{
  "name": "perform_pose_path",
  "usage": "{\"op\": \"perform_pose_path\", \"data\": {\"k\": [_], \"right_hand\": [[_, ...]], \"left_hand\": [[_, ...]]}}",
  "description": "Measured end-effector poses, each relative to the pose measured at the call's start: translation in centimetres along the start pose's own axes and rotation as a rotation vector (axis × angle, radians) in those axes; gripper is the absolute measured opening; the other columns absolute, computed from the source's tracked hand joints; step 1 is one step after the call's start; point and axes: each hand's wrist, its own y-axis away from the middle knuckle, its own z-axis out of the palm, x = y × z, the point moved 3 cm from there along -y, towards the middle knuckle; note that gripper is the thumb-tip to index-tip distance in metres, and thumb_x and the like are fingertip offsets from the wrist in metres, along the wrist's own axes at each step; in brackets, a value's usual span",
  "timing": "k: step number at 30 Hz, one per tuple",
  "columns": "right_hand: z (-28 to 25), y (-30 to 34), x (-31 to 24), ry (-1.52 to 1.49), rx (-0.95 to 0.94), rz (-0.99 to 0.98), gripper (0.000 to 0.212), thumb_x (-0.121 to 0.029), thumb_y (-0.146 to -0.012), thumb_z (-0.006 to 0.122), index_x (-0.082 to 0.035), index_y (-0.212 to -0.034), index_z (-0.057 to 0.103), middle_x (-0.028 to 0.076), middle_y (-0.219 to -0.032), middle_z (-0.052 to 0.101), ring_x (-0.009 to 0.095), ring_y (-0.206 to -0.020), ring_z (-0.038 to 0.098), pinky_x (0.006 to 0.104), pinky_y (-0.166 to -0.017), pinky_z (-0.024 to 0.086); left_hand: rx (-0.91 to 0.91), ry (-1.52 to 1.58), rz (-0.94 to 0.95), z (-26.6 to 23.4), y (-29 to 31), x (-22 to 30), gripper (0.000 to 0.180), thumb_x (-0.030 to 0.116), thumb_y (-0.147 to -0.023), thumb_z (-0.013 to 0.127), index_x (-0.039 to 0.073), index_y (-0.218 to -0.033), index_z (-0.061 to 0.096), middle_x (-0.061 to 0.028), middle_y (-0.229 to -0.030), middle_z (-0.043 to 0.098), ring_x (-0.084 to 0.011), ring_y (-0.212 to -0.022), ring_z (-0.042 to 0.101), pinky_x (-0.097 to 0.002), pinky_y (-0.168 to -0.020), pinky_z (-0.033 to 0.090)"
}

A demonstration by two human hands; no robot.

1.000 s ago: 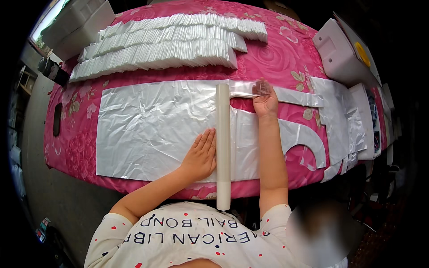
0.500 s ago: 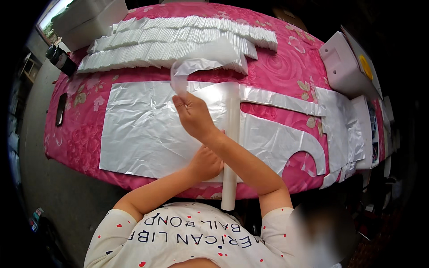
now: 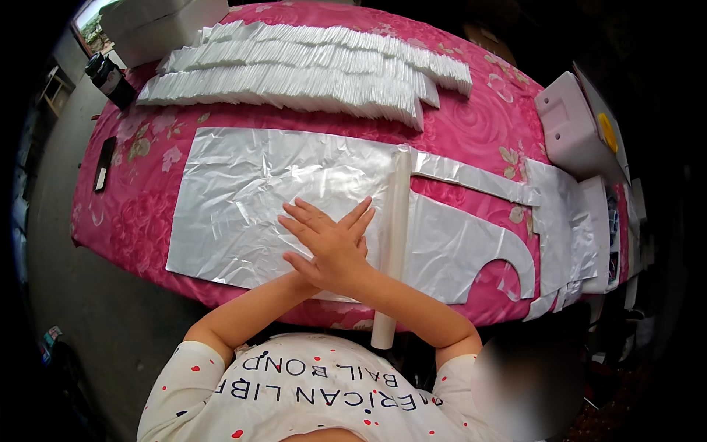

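Note:
A large silvery-white plastic bag [image 3: 243, 199] with cut-out handles lies flat across the table. A pale tube [image 3: 398, 214] rests crosswise on it, its near end jutting past the table's front edge. My right hand [image 3: 328, 247] is over the bag, left of the tube, with fingers spread and nothing in them. Beneath it crosses my left hand [image 3: 359, 219], mostly hidden; its visible fingers are stretched out toward the tube. At the bag's right end, more silvery plastic bags [image 3: 560, 214] hang over one another near the table's edge.
Several rows of folded white plastic bags [image 3: 287, 88] line the far side of the pink floral tablecloth [image 3: 140, 221]. A dark bottle [image 3: 110, 82] and a phone [image 3: 104, 163] are at left. White foam boxes stand at the far left [image 3: 162, 29] and right [image 3: 571, 121].
The translucent film strip that my right hand held up is out of sight. That hand has come down and spread over my left hand, whose curled fingers have straightened.

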Motion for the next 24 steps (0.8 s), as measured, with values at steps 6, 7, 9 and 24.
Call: {"op": "perform_pose_path", "data": {"k": [6, 7, 9, 24], "right_hand": [[-9.6, 10.8, 4.0, 0.286, 0.208, 0.233, 0.039, -0.014, -0.079, 0.063, 0.0, -0.115, 0.055, 0.015, -0.122, 0.053, 0.032, -0.115, 0.049, 0.0386, -0.094, 0.041], [-10.0, 11.9, 4.2, 0.299, 0.186, 0.253, 0.04, -0.015, -0.08, 0.063, 0.0, -0.116, 0.055, 0.015, -0.123, 0.052, 0.032, -0.115, 0.048, 0.0386, -0.095, 0.041], [-10.1, 12.9, 4.9, 0.292, 0.124, 0.266, 0.043, -0.018, -0.081, 0.061, 0.0, -0.119, 0.053, 0.015, -0.127, 0.05, 0.033, -0.117, 0.047, 0.0386, -0.096, 0.04], [0.0, 3.8, 3.4, 0.356, -0.401, -0.129, 0.061, -0.049, -0.088, 0.041, -0.006, -0.132, 0.043, 0.01, -0.139, 0.039, 0.03, -0.135, 0.022, 0.0449, -0.11, 0.018]], "left_hand": [[0.181, 1.024, -0.653, 0.5, -8.0, -3.6, 0.041, 0.024, -0.096, 0.036, -0.003, -0.126, 0.041, -0.0118, -0.131, 0.043, -0.0209, -0.118, 0.045, -0.0329, -0.1, 0.036], [0.217, 1.092, -0.714, 1.0, -8.9, -3.9, 0.043, 0.027, -0.096, 0.035, -0.004, -0.126, 0.041, -0.0127, -0.13, 0.044, -0.0213, -0.117, 0.045, -0.0332, -0.1, 0.036], [0.24, 1.231, -0.849, 1.8, -10.0, -4.6, 0.048, 0.033, -0.096, 0.034, -0.005, -0.124, 0.04, -0.0145, -0.126, 0.045, -0.0224, -0.116, 0.046, -0.034, -0.1, 0.037], [0.386, 0.825, -0.645, -10.0, -4.2, -4.4, 0.047, 0.032, -0.096, 0.035, -0.003, -0.126, 0.041, -0.0144, -0.127, 0.048, -0.0215, -0.118, 0.046, -0.0337, -0.099, 0.036]]}}
